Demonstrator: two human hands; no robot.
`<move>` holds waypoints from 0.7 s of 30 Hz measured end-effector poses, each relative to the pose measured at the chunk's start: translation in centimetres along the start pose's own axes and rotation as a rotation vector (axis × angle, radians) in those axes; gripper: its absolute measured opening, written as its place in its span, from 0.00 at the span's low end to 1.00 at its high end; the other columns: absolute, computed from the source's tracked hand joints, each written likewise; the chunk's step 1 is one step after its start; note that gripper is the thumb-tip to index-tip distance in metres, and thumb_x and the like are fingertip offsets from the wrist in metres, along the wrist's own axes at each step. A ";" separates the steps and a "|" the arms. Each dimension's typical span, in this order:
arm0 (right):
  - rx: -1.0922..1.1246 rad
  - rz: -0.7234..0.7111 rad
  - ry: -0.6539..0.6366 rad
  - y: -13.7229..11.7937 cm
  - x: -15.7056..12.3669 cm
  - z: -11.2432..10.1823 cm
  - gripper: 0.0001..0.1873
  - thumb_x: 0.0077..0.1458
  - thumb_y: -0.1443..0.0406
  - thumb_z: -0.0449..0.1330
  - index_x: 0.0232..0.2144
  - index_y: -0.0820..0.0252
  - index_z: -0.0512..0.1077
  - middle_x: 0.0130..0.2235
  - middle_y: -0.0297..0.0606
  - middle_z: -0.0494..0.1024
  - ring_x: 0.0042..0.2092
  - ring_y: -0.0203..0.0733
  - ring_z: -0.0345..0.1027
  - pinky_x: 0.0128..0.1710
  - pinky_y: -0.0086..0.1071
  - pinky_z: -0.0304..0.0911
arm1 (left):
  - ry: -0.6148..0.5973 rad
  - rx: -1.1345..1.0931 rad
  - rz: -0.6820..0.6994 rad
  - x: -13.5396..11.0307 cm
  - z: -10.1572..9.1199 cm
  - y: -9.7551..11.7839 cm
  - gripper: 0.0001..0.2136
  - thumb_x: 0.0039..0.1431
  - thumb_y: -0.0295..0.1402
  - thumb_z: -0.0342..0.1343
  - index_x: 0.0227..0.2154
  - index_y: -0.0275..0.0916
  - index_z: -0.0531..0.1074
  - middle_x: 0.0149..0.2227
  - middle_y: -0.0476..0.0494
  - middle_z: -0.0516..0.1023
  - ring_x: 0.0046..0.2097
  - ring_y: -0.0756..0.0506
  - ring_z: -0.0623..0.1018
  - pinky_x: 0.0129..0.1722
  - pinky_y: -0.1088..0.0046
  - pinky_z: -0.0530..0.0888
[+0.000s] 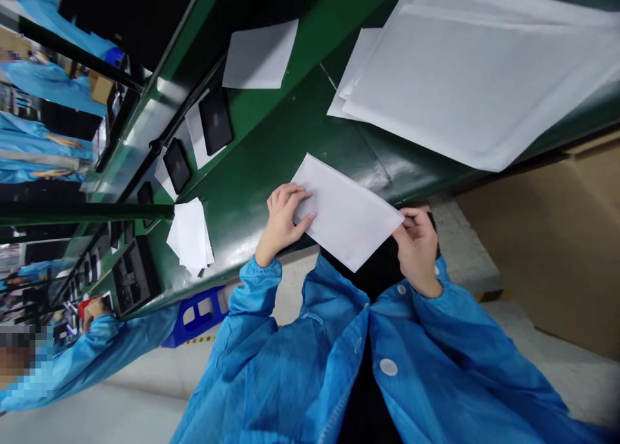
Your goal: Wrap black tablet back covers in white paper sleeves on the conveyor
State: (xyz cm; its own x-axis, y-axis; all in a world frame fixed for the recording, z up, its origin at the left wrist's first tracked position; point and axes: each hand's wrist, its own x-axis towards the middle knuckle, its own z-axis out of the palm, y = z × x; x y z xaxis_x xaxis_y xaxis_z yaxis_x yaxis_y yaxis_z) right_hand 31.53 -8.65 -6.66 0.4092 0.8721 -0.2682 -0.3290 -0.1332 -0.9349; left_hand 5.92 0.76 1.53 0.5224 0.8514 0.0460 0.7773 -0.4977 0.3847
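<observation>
A white sheet of paper [346,211], which looks folded along its far edge, lies tilted over the front edge of the green workbench [252,173]. At its left end my left hand [283,224] has thumb and curled fingers on the paper, gripping it. My right hand [417,250] pinches the right corner between thumb and fingers. Beyond the sheet, to the right, lies a pile of larger white sheets [475,70]. Another single white sheet [261,55] rests farther back on the bench.
Dark tablet-like devices [216,121] lie along the back of the bench, some on white paper. Small white sheets [192,234] are stacked left, beside a green post [87,213]. A co-worker's sleeve [140,334], a blue stool [201,315] and a cardboard box [547,231] flank me.
</observation>
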 end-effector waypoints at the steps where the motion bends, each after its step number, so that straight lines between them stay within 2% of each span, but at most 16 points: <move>1: -0.028 -0.030 0.006 -0.2 0.1 0.1 0.23 0.48 0.50 0.76 0.35 0.53 0.69 0.28 0.30 0.74 0.28 0.37 0.68 0.26 0.30 0.66 | -0.024 0.018 -0.008 -0.3 0.1 -0.5 0.19 0.70 0.42 0.59 0.59 0.41 0.73 0.61 0.32 0.74 0.68 0.30 0.68 0.69 0.44 0.64; 3: -0.071 -0.081 0.010 -0.7 0.4 0.3 0.22 0.48 0.52 0.76 0.35 0.53 0.70 0.29 0.30 0.75 0.29 0.38 0.69 0.28 0.31 0.67 | -0.045 0.015 0.013 -0.7 0.4 -1.0 0.20 0.72 0.42 0.57 0.61 0.42 0.72 0.63 0.32 0.72 0.70 0.31 0.67 0.71 0.44 0.63; 6: -0.125 -0.136 0.016 -1.2 1.0 0.2 0.16 0.53 0.55 0.72 0.33 0.54 0.70 0.29 0.31 0.74 0.30 0.39 0.69 0.29 0.31 0.66 | -0.031 -0.010 0.052 -1.0 0.9 -1.0 0.19 0.73 0.42 0.56 0.62 0.42 0.71 0.63 0.33 0.72 0.71 0.32 0.68 0.73 0.44 0.62; 10: -0.125 -0.114 0.033 -1.2 1.4 -0.6 0.10 0.58 0.57 0.65 0.33 0.53 0.70 0.27 0.30 0.72 0.28 0.39 0.68 0.29 0.34 0.67 | -0.014 -0.029 0.049 -0.8 0.9 -0.9 0.19 0.73 0.43 0.57 0.62 0.43 0.71 0.63 0.33 0.73 0.70 0.32 0.69 0.71 0.44 0.65; 13: -0.018 -0.040 -0.011 -0.7 0.9 -0.8 0.15 0.62 0.50 0.62 0.41 0.52 0.68 0.26 0.28 0.69 0.26 0.40 0.67 0.29 0.34 0.67 | 0.015 -0.036 0.054 -0.6 0.9 -1.0 0.19 0.72 0.43 0.58 0.60 0.43 0.73 0.61 0.33 0.74 0.68 0.31 0.71 0.69 0.44 0.67; 15: 0.018 0.000 -0.070 -0.3 0.1 -0.5 0.25 0.58 0.46 0.67 0.47 0.50 0.64 0.29 0.27 0.70 0.27 0.39 0.67 0.28 0.33 0.67 | 0.042 -0.038 0.057 -0.5 1.1 -0.8 0.17 0.72 0.43 0.58 0.58 0.43 0.74 0.60 0.34 0.76 0.66 0.31 0.72 0.67 0.44 0.68; 17: -0.030 -0.006 -0.070 -0.1 -0.6 -0.1 0.33 0.52 0.47 0.73 0.51 0.49 0.62 0.35 0.29 0.74 0.32 0.40 0.70 0.31 0.32 0.69 | 0.059 -0.052 0.063 -0.4 1.3 -0.4 0.14 0.72 0.42 0.58 0.55 0.44 0.76 0.58 0.35 0.77 0.64 0.32 0.73 0.66 0.44 0.69; 19: -0.128 -0.056 -0.005 -0.3 -1.1 0.2 0.33 0.52 0.48 0.74 0.51 0.50 0.63 0.41 0.34 0.75 0.38 0.42 0.73 0.37 0.34 0.73 | 0.066 -0.101 0.095 -0.5 1.6 0.0 0.11 0.71 0.41 0.59 0.52 0.46 0.78 0.57 0.37 0.78 0.63 0.33 0.73 0.65 0.45 0.70; 21: -0.204 -0.111 0.053 -1.0 -1.4 0.0 0.27 0.56 0.49 0.71 0.50 0.52 0.67 0.45 0.37 0.76 0.42 0.43 0.73 0.41 0.36 0.74 | 0.106 -0.175 0.134 -0.4 1.6 -0.1 0.10 0.71 0.41 0.59 0.50 0.47 0.79 0.56 0.38 0.77 0.60 0.34 0.74 0.62 0.46 0.72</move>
State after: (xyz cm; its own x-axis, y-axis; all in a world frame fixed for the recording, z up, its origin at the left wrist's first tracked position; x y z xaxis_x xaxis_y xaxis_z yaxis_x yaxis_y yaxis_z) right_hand 31.29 -9.73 -5.37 0.4791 0.8616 -0.1677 -0.1032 -0.1344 -0.9855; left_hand 6.21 0.21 -0.05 0.5698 0.7969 0.2005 0.6263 -0.5791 0.5219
